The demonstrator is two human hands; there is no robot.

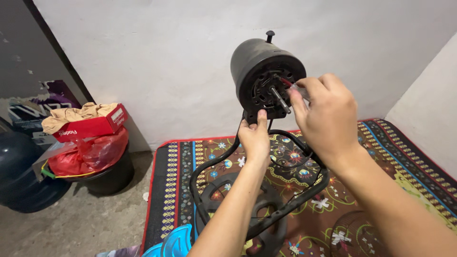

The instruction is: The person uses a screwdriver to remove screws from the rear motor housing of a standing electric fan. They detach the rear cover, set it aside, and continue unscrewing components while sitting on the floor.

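- Head view: fan motor [264, 71], black, drum-shaped, is held up at chest height, its front face and bare shaft [281, 100] turned toward the camera, so the vents and shaft end can be seen.
- Left hand [255, 138] grips the motor's lower edge from beneath, thumb up against the housing, fingers curled shut on it; it appears to steady the weight.
- Right hand [326, 116] is at the motor's face, fingertips pinched on a small red-and-clear tool [291, 85], likely a screwdriver, its tip set beside the shaft.
- Black tubular stand [304, 190] hangs below the motor, looping over a patterned mat [404, 157]; a black round part [264, 209] rests under it.
- Blue blades [173, 242] lie at the mat's near edge, apart from the motor.
- Far left, on bare floor: dark bin [112, 176] with red bag [90, 154], a red box [90, 126] on top, well clear of the hands.
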